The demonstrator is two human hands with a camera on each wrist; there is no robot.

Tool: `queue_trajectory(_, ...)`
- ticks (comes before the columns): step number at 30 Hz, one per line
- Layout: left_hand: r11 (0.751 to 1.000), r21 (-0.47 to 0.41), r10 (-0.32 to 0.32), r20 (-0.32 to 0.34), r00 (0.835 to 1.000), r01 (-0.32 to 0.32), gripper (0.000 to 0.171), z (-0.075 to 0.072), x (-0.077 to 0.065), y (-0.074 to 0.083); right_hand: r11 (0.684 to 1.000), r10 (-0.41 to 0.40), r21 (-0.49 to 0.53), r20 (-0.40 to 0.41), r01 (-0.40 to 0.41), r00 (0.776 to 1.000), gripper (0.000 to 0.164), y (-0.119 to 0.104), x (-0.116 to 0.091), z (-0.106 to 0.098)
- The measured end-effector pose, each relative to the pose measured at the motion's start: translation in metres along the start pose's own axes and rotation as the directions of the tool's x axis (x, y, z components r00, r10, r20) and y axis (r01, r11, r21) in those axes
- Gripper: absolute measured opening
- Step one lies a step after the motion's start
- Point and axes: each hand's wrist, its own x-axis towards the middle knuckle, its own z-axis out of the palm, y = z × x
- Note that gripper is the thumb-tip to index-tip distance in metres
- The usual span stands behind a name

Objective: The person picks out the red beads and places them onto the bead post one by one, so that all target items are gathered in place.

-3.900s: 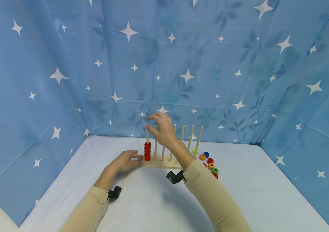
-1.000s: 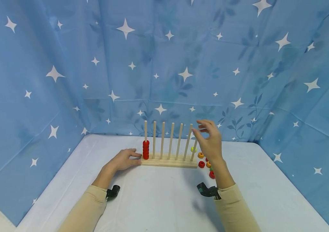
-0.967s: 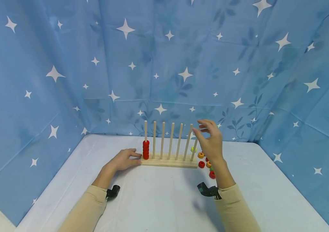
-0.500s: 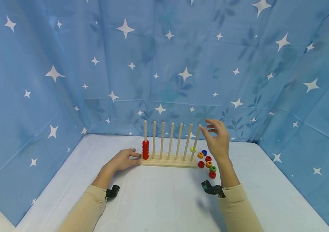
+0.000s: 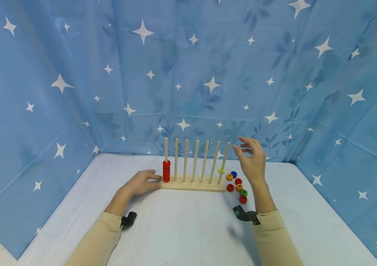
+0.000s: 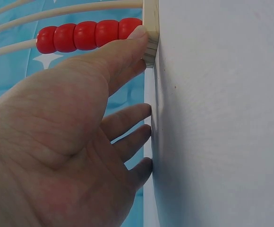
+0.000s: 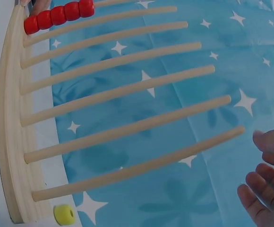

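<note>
A wooden bead stand (image 5: 191,185) with several upright pegs rests on the table. Red beads (image 5: 166,171) are stacked on its leftmost peg, and the other pegs are bare. My left hand (image 5: 139,183) pinches the left end of the base between thumb (image 6: 132,40) and index finger; its remaining fingers extend down to the tabletop. Up at peg height, just right of the rightmost peg (image 5: 224,162), my right hand (image 5: 254,162) is raised with thumb and fingers apart and nothing between them. In the right wrist view its fingers (image 7: 264,189) stand clear of the peg tip.
Loose beads lie right of the stand, below my right hand: yellow (image 5: 221,170), blue (image 5: 233,174), orange (image 5: 229,177), green (image 5: 243,193) and red (image 5: 243,199). A white cloth (image 5: 181,229) covers the table. Blue star-patterned curtains (image 5: 191,74) hang behind and at both sides.
My right hand has travelled from the top of the leftmost peg across to the right, past the last peg, uncovering the loose beads. My left hand keeps its place on the base.
</note>
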Motion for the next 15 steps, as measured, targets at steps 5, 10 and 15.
queue_trajectory(5, 1.0, -0.004, -0.021, 0.002, 1.0, 0.021, 0.04, 0.0, 0.0, 0.0, 1.0, 0.02, -0.015, 0.005, -0.02, 1.0, 0.036, 0.004, 0.0, -0.002)
queue_trajectory(10, 0.999, -0.008, -0.031, 0.004, 1.0, 0.031, 0.041, 0.0, 0.0, 0.001, 0.999, 0.033, -0.019, 0.011, -0.033, 0.999, 0.036, 0.009, 0.0, -0.002)
queue_trajectory(15, 1.0, -0.009, -0.023, 0.007, 1.0, 0.023, 0.04, 0.0, 0.0, 0.001, 0.998, 0.064, -0.019, 0.034, -0.063, 0.997, 0.037, 0.013, -0.001, -0.005)
